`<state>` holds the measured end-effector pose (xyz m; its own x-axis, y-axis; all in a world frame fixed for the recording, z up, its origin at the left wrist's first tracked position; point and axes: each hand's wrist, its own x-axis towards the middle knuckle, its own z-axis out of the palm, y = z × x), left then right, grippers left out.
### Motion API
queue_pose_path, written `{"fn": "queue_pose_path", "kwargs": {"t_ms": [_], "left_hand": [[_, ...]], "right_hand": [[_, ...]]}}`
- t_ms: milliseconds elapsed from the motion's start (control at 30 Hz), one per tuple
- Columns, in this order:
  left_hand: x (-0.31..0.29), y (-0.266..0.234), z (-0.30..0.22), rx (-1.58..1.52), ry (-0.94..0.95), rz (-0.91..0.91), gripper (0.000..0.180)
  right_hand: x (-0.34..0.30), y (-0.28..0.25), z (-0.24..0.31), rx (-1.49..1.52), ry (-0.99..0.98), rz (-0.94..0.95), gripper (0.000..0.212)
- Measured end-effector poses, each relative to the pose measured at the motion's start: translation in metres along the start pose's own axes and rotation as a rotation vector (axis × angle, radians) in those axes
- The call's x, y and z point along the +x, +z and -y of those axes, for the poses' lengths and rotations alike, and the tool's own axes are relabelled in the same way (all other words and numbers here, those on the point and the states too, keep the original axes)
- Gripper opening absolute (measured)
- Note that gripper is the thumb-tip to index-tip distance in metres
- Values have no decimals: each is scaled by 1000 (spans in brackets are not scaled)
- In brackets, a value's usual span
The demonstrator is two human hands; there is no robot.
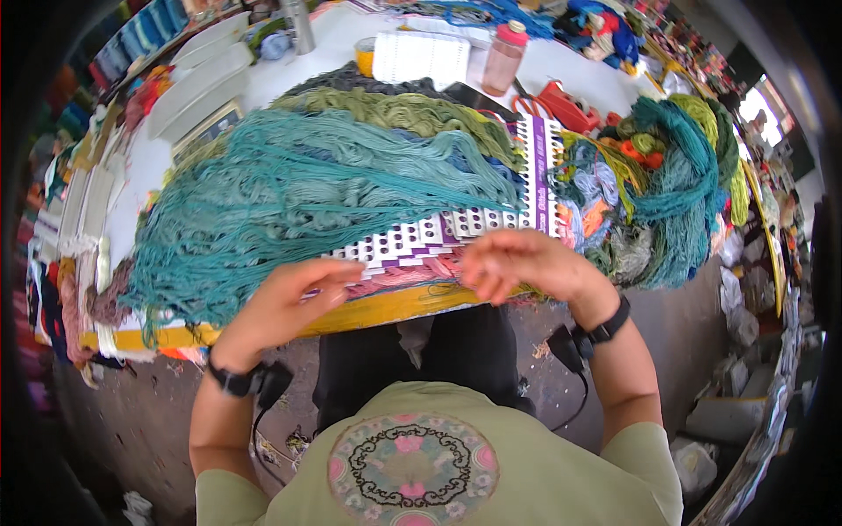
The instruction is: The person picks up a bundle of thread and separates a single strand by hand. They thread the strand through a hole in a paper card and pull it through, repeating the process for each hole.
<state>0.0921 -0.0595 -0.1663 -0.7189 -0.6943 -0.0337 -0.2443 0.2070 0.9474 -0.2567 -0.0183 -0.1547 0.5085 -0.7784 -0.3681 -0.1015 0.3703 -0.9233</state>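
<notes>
My left hand (304,291) hovers over the table's front edge with its fingers stretched to the right and the thumb apart. Facing it, my right hand (529,263) has loosely bent fingers, slightly blurred, with nothing visible in them. Between and behind the hands lies a fanned row of white and purple cards with punched holes (399,241). Teal yarn strands (263,210) run across to these cards in a large heap. Pink yarn (419,273) shows under the cards near the edge. Another hole-punched purple card (542,171) lies beyond my right hand.
Olive yarn (399,114) lies behind the teal heap, and mixed skeins (675,175) pile up at the right. Farther back are a pink-capped bottle (505,61), a white sheet (421,58), red-handled scissors (531,107) and a red tool (566,107). Grey trays (197,92) stand at the left.
</notes>
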Motion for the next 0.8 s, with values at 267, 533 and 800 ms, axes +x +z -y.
{"fn": "queue_pose_path", "kwargs": {"t_ms": [267,533,800], "left_hand": [[27,-66,33,-4,-3,-760,34],[-67,-27,95,-110,-147,-644,30],[-201,-96,120,-125,-116,-1197,26]], "right_hand": [[98,17,43,18,-247,-345,59],[136,72,11,-33,-65,-56,32],[153,133,-44,-791,-639,-108,10]]}}
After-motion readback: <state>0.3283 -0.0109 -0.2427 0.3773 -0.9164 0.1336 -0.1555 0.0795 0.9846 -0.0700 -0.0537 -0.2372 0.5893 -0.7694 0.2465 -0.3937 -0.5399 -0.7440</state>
